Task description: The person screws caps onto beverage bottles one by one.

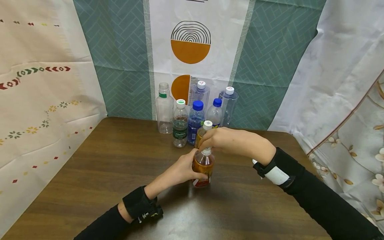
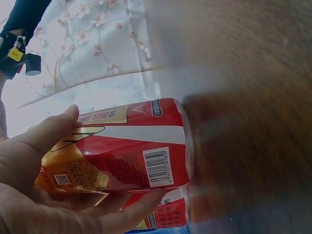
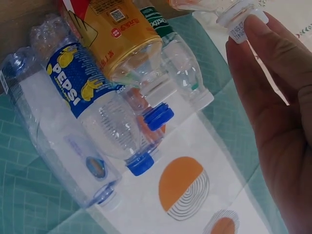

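My left hand (image 1: 180, 169) grips a clear plastic drink bottle (image 2: 122, 151) with a red and gold label. The bottle stands upright on the table, thumb on one side and fingers round the other. My right hand (image 1: 220, 138) is above it and pinches its white cap (image 3: 236, 30) between thumb and fingers. The cap sits at the bottle's mouth; whether it is loose I cannot tell. Just behind stands a similar gold-labelled bottle (image 3: 122, 34), partly hidden by the right hand in the head view.
Behind stand a green-labelled bottle (image 1: 180, 131), a blue-capped blue bottle (image 1: 196, 120), a blue-capped Pepsi bottle (image 3: 80, 80), an uncapped clear bottle (image 1: 164, 113) and two tall white-capped bottles, one at the right (image 1: 228, 105). The brown table (image 1: 99, 160) ends at a hanging cloth (image 1: 120, 66).
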Motion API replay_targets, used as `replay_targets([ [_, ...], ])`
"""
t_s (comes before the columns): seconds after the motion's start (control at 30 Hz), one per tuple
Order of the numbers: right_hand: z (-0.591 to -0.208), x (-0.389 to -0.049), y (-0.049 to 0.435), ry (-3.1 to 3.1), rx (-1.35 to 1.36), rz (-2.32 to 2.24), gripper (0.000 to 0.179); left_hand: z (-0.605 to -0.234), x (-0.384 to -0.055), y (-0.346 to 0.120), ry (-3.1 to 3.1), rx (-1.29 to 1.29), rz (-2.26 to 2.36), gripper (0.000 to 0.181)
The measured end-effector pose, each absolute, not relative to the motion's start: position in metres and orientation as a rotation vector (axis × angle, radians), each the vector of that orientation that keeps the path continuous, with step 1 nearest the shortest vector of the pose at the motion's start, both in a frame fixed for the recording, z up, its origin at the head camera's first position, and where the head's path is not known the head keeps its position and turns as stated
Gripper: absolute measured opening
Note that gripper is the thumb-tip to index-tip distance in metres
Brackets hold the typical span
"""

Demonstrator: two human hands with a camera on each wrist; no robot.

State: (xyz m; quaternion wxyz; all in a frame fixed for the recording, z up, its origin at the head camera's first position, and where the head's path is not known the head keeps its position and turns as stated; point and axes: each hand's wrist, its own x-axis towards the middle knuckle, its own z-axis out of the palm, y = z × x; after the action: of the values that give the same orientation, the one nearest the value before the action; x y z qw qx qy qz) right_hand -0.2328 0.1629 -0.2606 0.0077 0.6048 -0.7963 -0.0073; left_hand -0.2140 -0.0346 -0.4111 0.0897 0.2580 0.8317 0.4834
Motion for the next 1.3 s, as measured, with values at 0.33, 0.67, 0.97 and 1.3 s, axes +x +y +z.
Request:
replay_targets([
  [0.33, -0.261, -0.227, 0.155, -2.656, 1.679, -0.071, 0.018, -0.412, -0.216, -0.035, 2.469, 0.774, 1.445, 0.091],
  [0.67, -0.264, -0.231, 0.162, -2.601, 1.800, 0.006, 0.030, -0.414, -0.215, -0.034, 2.466, 0.780, 1.441, 0.092],
  [0.97, -0.262, -0.231, 0.163, -2.549, 1.849, -0.059, 0.042, -0.413, -0.215, -0.034, 2.465, 0.772, 1.446, 0.090],
  [1.3, -0.259, -0.229, 0.158, -2.646, 1.753, -0.115, 0.023, -0.413, -0.215, -0.034, 2.489, 0.812, 1.435, 0.090],
])
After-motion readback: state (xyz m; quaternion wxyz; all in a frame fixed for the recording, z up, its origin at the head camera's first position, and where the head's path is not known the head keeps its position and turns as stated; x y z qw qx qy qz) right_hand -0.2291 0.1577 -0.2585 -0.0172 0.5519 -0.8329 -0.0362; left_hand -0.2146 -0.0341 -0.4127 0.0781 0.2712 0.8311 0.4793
